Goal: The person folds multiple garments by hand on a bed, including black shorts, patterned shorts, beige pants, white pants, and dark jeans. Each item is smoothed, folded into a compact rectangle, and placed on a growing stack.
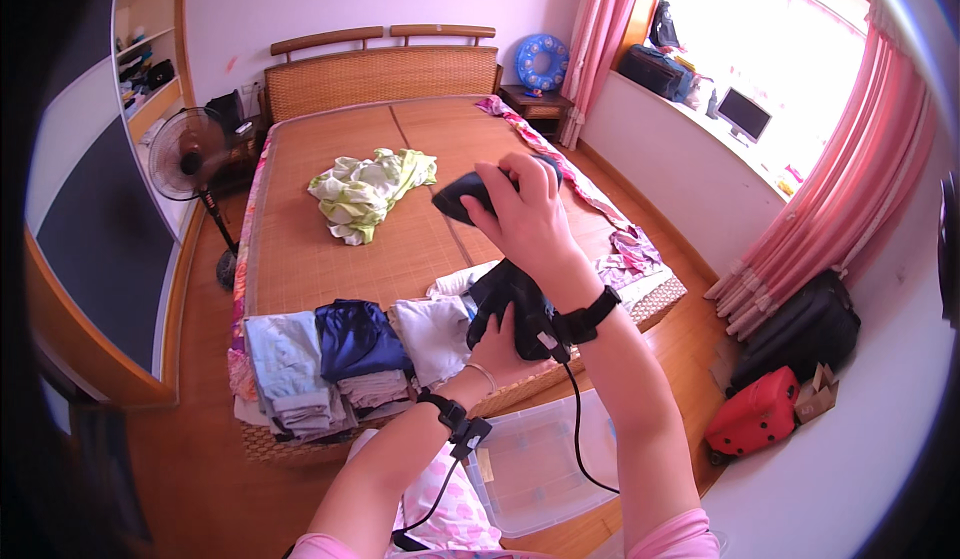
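Raised over the bed, my right hand (525, 206) grips a small dark cloth item (461, 197), bunched between thumb and fingers. Lower down, my left hand (502, 353) rests on a dark folded garment (499, 293) at the bed's foot edge, fingers spread on the cloth; whether it grips is unclear. Left of that lies a folded white garment (431, 338). Beside it are a shiny navy garment (356, 338) on top of folded clothes and a light blue folded garment (285, 353) on another stack. My right forearm hides part of the dark cloth.
A crumpled green and white cloth (367, 191) lies mid-bed on the woven mat (300, 259). On the floor below the bed is a clear plastic bin (540, 469). A standing fan (191, 158) is at left; a red suitcase (754, 413) and black suitcase (802, 330) are at right.
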Tool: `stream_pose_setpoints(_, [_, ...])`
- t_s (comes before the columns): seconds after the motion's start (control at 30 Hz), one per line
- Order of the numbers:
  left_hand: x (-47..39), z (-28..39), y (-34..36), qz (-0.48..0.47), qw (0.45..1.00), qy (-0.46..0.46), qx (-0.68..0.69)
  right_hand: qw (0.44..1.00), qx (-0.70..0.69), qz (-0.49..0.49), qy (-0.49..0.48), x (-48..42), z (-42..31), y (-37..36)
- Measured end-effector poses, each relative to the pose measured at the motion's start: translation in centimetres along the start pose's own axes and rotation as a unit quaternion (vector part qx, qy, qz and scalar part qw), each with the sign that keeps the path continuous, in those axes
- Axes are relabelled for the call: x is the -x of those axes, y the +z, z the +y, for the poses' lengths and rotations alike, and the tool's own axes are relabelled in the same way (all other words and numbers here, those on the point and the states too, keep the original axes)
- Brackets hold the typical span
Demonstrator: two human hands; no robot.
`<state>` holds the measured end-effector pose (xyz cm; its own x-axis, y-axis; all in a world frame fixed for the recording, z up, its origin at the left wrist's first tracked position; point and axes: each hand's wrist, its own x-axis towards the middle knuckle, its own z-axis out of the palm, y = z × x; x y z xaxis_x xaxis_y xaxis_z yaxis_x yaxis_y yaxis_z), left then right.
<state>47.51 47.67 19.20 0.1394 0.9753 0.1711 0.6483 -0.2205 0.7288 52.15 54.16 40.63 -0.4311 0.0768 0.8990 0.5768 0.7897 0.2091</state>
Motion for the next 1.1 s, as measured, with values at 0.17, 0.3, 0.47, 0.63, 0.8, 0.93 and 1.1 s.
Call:
stream_pose_setpoints(0.17, [6.7,1.4,-4.0,0.110,0.992,-0.059,-0.028,0.996,0.003,0.060,-0.063,-4.9,-4.5,-0.8])
stream_pose_setpoints(0.3, [14.0,-1.0,-5.0,0.154,0.975,-0.074,-0.143,0.996,-0.012,0.051,-0.071,-7.6,-9.6,-0.1])
stream_pose_setpoints(0.47, [16.6,-8.0,-7.5,0.357,0.930,-0.084,-0.032,0.994,-0.007,0.089,-0.067,-10.1,-15.3,0.0])
stream_pose_setpoints(0.63, [21.2,-15.1,-17.2,0.402,0.889,-0.134,0.171,0.998,0.015,-0.007,-0.052,-8.3,-16.5,1.3])
stream_pose_setpoints(0.8, [25.1,-14.8,-28.8,0.430,0.901,-0.033,0.056,0.975,0.020,-0.219,-0.041,0.0,-14.0,0.0])
stream_pose_setpoints(0.93, [30.8,-12.7,-32.2,0.236,0.966,0.037,-0.103,0.930,-0.075,-0.360,-0.015,11.7,-16.2,-1.7])
stream_pose_setpoints(1.1, [40.2,-15.6,-24.4,-0.014,0.998,-0.012,-0.052,0.819,-0.246,-0.511,0.086,23.9,-23.5,-4.7])
